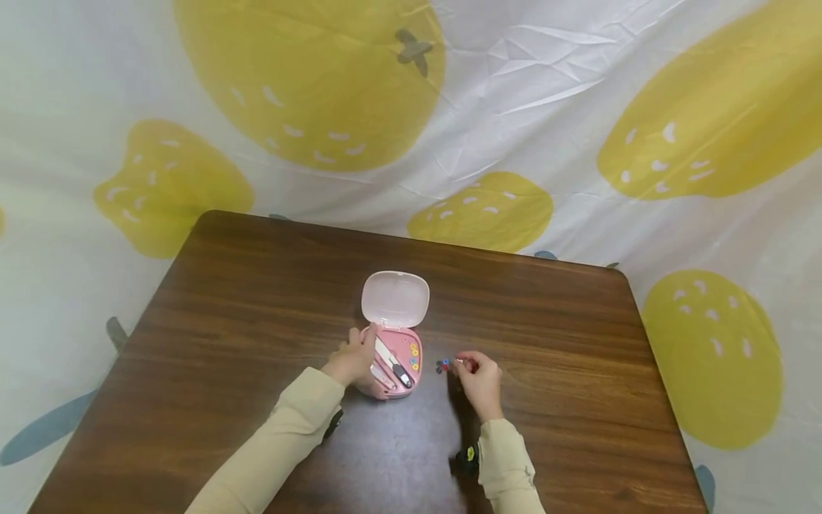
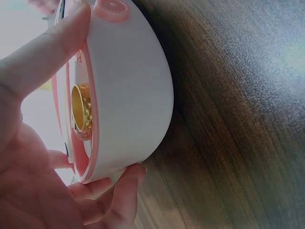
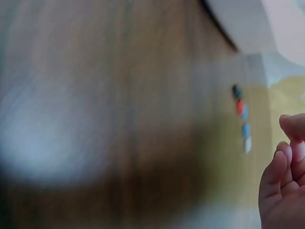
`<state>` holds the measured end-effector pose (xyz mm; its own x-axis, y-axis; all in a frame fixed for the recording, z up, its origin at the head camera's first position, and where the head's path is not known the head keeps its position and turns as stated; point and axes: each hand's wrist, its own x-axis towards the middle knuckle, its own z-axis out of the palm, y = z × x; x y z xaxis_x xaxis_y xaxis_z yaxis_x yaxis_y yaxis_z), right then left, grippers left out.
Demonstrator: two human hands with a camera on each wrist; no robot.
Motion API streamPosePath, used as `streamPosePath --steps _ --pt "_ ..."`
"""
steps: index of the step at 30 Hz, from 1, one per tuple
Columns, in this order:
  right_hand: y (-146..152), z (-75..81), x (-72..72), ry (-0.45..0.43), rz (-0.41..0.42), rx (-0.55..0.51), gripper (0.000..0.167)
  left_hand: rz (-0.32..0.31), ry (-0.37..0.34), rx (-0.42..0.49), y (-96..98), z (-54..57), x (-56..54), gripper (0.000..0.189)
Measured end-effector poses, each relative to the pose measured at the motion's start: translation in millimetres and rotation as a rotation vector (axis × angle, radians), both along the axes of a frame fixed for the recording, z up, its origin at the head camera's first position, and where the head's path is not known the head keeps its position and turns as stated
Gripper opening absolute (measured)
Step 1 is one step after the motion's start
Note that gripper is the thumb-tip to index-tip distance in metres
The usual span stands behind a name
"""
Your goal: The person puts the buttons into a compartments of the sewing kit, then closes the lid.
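A pink sewing case [image 1: 417, 343] lies with its pale lid [image 1: 394, 298] raised at the back. Inside are a long white-and-black tool [image 1: 401, 374], several small yellow and blue rings [image 1: 414, 351] and a dimpled gold thimble [image 2: 82, 109]. My left hand [image 1: 354, 363] grips the case's left side, thumb over the rim and fingers against the white wall [image 2: 131, 90]. To the right of the case, small coloured bobbin-like pieces [image 3: 239, 107] stand in a short row on the table. My right hand [image 1: 481, 384] is beside them, fingertips bent close together, with a gap between them in the right wrist view.
A dark wooden table [image 1: 565, 343] with rounded far corners carries everything. Behind it hangs a white cloth [image 1: 526, 93] with large yellow lemons. Black wrist gear [image 1: 469, 455] sits by the right cuff.
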<state>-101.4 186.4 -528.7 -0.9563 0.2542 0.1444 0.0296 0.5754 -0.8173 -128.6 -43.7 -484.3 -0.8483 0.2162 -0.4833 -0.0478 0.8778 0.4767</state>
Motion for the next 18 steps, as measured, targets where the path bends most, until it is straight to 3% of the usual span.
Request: streamPosePath --steps 4,11,14,18 --pt "13.2 -14.4 5.9 -0.017 -0.015 -0.022 0.007 -0.007 0.002 0.000 -0.2 -0.1 0.0 0.129" --pt "19.4 -39.1 4.9 0.118 -0.028 -0.080 0.009 -0.008 0.000 0.000 -0.6 -2.9 -1.4 0.131" --pt "16.7 -37.5 4.1 0.073 -0.064 -0.047 0.009 -0.004 -0.002 -0.003 -0.3 -4.9 -1.6 0.130" --pt "12.9 -29.9 4.5 -0.068 -0.114 0.042 0.011 -0.003 0.000 -0.007 0.5 -7.8 -1.4 0.130"
